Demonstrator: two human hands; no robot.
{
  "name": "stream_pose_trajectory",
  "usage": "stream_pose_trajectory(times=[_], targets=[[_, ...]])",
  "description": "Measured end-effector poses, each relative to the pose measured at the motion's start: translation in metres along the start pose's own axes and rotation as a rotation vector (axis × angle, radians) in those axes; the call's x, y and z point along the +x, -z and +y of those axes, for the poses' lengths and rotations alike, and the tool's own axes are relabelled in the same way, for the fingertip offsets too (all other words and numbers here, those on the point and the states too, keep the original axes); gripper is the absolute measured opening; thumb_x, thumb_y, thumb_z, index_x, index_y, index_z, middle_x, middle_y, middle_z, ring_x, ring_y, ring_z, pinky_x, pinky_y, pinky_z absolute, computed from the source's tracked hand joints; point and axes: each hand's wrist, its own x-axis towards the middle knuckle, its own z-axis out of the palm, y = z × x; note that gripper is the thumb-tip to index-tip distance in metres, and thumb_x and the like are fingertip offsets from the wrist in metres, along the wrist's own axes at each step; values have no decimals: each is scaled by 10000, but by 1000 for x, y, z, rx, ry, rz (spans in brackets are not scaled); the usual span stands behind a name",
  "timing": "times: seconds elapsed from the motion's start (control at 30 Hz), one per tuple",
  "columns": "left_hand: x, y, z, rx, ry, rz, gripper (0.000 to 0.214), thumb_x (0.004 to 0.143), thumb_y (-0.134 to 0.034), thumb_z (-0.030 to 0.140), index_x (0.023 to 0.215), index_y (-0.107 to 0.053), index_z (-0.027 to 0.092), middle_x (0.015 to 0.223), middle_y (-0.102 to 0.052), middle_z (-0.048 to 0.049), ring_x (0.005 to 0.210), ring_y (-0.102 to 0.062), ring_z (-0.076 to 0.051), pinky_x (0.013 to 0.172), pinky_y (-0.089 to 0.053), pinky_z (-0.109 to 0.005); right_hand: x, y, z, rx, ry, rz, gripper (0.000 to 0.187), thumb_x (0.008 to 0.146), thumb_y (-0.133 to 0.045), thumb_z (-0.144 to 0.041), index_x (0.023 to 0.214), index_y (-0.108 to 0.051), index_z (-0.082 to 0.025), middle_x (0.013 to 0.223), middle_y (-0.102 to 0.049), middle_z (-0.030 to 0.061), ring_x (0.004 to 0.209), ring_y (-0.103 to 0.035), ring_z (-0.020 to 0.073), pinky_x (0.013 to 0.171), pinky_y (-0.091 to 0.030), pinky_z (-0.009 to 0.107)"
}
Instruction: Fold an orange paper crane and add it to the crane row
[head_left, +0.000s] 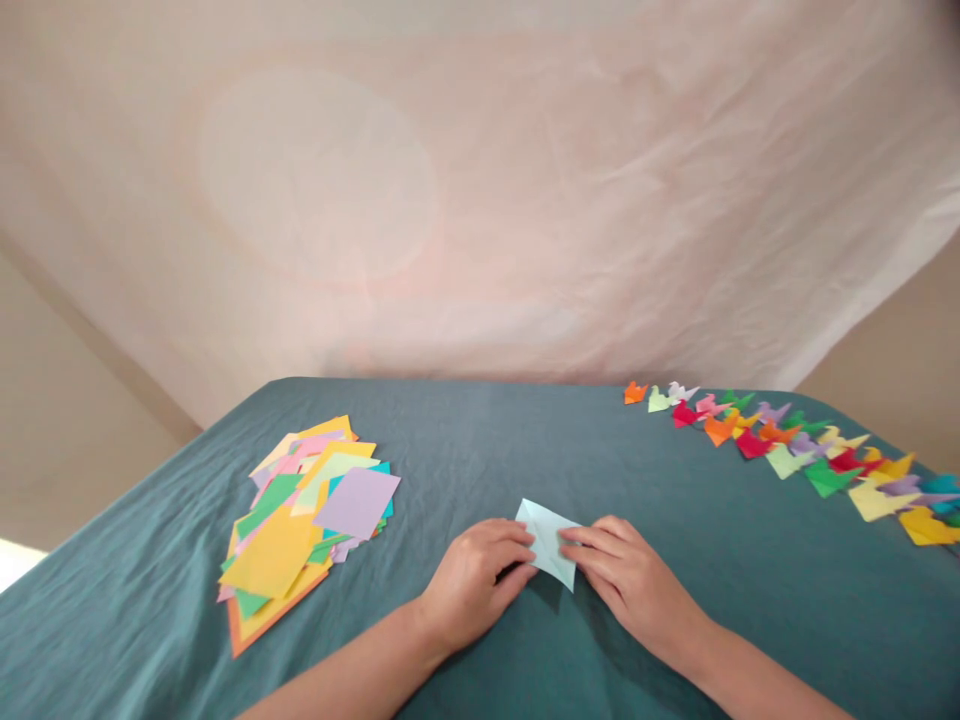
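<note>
A small pale blue folded paper (547, 535) lies on the teal tablecloth (480, 440) near the front edge. My left hand (476, 580) rests at its left side, fingers curled with the tips pressing the paper's edge. At the paper's right side my right hand (630, 580) has its fingertips pinched on the paper. Both forearms come in from the bottom of the view.
A loose pile of coloured paper squares (307, 510) lies to the left of my hands. A row of several folded paper figures (795, 445) in many colours runs along the right side of the table. A pale cloth backdrop (480, 200) hangs behind.
</note>
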Motion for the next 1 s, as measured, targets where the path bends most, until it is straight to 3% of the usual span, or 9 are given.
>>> stream_pose_trajectory(times=[0.3, 0.63, 0.73, 0.83, 0.9, 1.0], targets=[[3, 5, 4, -22, 101, 23, 167, 874, -503, 233, 821, -654, 185, 925, -637, -50, 902, -580, -163, 843, -462, -301, 5, 7, -12, 67, -58, 21, 176, 895, -443, -165, 881, -614, -204, 991, -655, 63, 906, -543, 206, 784, -452, 384], [6, 6, 6, 38, 165, 29, 186, 879, -481, 230, 772, -623, 173, 845, -608, -44, 834, -558, -173, 798, -447, -316, 17, 3, -8, 175, -242, 9, 186, 910, -428, -236, 785, -560, -198, 845, -608, 20, 773, -566, 150, 734, -428, 302], [6, 7, 11, 102, 191, 24, 138, 869, -487, 222, 938, -596, 172, 905, -610, -55, 864, -565, -189, 802, -460, -338, 27, 4, -2, 233, -259, -27, 223, 902, -433, -242, 717, -543, -182, 845, -590, 26, 720, -560, 132, 658, -431, 263], [5, 11, 23, 202, 122, -3, 409, 843, -519, 219, 1241, -432, 179, 1217, -519, -103, 1097, -504, -227, 924, -423, -385, 36, 5, 4, 255, -265, -64, 231, 895, -447, -265, 709, -550, -172, 792, -574, 27, 679, -545, 131, 618, -427, 258], [4, 12, 32, 315, 31, -103, 521, 833, -540, 248, 1318, -357, 193, 1388, -370, -110, 1251, -374, -265, 1018, -336, -434, 39, 5, 6, 260, -262, -70, 222, 889, -459, -271, 717, -554, -169, 762, -562, 24, 667, -533, 132, 607, -425, 259], [3, 11, 38, 389, -29, -230, 636, 839, -538, 372, 1381, -270, 173, 1449, -270, -119, 1312, -285, -280, 1057, -287, -431, 40, 4, 8, 268, -262, -62, 230, 882, -465, -258, 683, -535, -168, 741, -549, 19, 657, -524, 130, 607, -424, 258]])
